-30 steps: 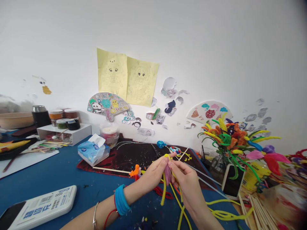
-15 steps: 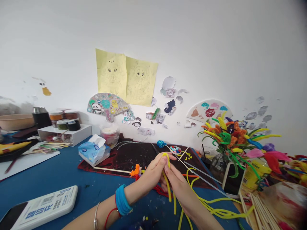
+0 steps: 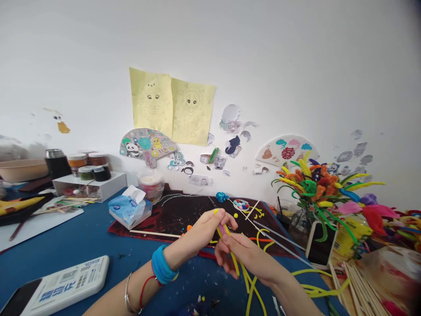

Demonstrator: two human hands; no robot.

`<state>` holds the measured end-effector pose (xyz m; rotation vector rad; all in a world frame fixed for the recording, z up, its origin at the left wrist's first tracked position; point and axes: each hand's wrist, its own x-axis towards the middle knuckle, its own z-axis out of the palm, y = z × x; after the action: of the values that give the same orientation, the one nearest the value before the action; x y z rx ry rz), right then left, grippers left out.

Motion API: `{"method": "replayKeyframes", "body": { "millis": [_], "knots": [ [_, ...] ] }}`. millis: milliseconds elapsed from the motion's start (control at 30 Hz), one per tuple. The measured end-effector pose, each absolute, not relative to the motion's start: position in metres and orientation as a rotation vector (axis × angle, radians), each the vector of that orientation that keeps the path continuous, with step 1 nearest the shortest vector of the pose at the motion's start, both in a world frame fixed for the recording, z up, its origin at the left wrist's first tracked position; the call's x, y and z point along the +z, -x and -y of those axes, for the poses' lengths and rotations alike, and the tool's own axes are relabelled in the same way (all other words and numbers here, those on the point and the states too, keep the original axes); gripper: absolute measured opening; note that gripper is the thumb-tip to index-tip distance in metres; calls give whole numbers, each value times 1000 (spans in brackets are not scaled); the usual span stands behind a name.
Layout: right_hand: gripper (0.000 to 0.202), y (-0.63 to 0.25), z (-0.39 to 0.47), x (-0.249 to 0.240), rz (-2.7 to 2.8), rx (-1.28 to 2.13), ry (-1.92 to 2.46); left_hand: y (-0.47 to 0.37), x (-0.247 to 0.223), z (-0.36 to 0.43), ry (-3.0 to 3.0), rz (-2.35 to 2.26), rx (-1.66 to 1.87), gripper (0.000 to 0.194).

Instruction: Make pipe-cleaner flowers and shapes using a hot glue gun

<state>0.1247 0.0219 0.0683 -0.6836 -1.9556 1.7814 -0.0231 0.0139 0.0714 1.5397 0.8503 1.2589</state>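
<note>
Between my hands runs a yellow pipe cleaner (image 3: 234, 264), folded over, with its strands hanging below. My left hand (image 3: 210, 226) pinches its upper bend between thumb and fingers. Lower down, my right hand (image 3: 245, 251) has its thumb and fingers pressed on the same pipe cleaner, just beside the left palm. Loose yellow pipe cleaners (image 3: 320, 289) curve across the table to the right of my right forearm. An orange fuzzy piece (image 3: 188, 228) is partly hidden behind my left wrist. Part of the pipe cleaner is covered by my fingers.
A dark mat (image 3: 184, 210) lies behind my hands, with a blue fuzzy ball (image 3: 222, 197) and crossed sticks (image 3: 252, 210). Left stand a tissue pack (image 3: 130, 208) and a phone (image 3: 72, 283). At right are a pipe-cleaner bouquet (image 3: 315, 186), another phone (image 3: 320, 243) and wooden sticks (image 3: 360, 285).
My left hand has shifted slightly left and up, and my right hand has slid lower along the strands. The bend, formerly standing above both thumbs, is now mostly under my left fingers.
</note>
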Motion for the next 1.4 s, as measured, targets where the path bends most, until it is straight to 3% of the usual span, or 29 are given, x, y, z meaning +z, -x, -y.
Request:
{"method": "replayKeyframes", "body": {
  "millis": [133, 300, 500, 600, 700, 800, 1133, 1400],
  "knots": [
    [44, -133, -29, 68, 2092, 1667, 745, 28, 74, -14, -1402, -769, 1177, 49],
    [45, -146, -35, 72, 2350, 1721, 862, 54, 86, -14, -1543, -763, 773, 30],
    [45, -148, -43, 70, 2479, 1800, 858, 61, 92, -6, -1897, -1036, 242, 31],
    [40, -150, -48, 69, 2466, 1583, 849, 57, 93, -3, -2126, -1232, 361, 34],
    [36, -150, -50, 70, 2412, 1114, 921, 55, 95, -2, -2314, -1375, 614, 35],
    [37, -150, -51, 72, 2403, 784, 958, 58, 97, 0, -2328, -1359, 638, 35],
    [39, -169, -63, 75, 2264, 1468, 787, 60, 97, -3, -2822, -995, 706, 39],
    [41, -177, -63, 84, 2289, 1719, 575, 60, 94, -3, -2559, -786, 861, 30]
  ]
}}
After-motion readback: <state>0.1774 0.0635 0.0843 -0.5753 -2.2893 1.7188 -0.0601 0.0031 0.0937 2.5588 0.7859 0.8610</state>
